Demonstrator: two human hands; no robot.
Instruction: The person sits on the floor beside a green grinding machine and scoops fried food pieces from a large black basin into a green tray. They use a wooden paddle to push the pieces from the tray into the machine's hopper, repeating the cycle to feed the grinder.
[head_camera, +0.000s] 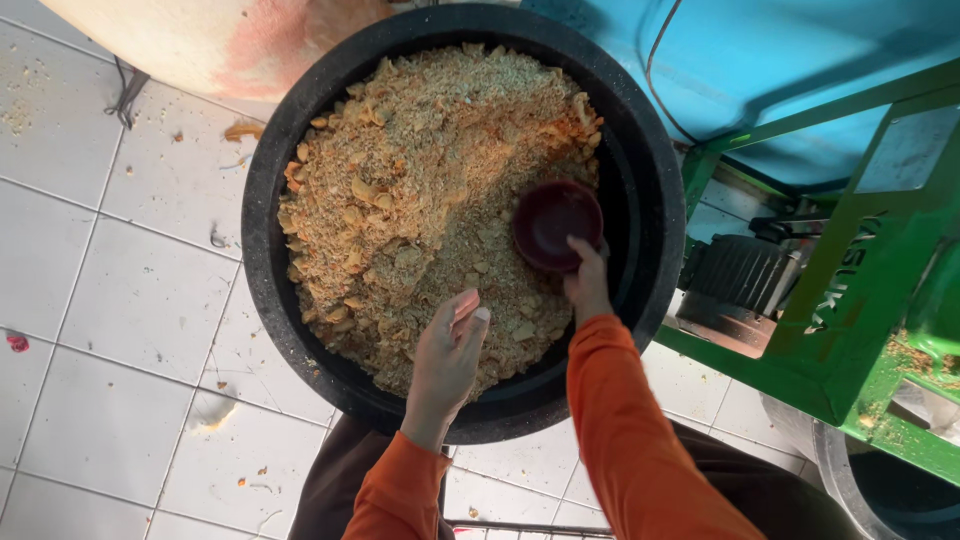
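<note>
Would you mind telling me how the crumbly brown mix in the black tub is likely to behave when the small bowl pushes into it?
The brown mix looks loose and dry, so it would probably part and slide rather than hold shape. Larger pale chunks may tumble off the small dark red bowl held by the right hand. Heaped high in the black tub, some might spill over the rim.

Small dark red round bowl (556, 226), empty, mouth tilted toward the camera, held at its near rim, set against the right side of a heap of tan crumbly shredded material (430, 190), heap contained in a large black round tub (262, 215)
</note>
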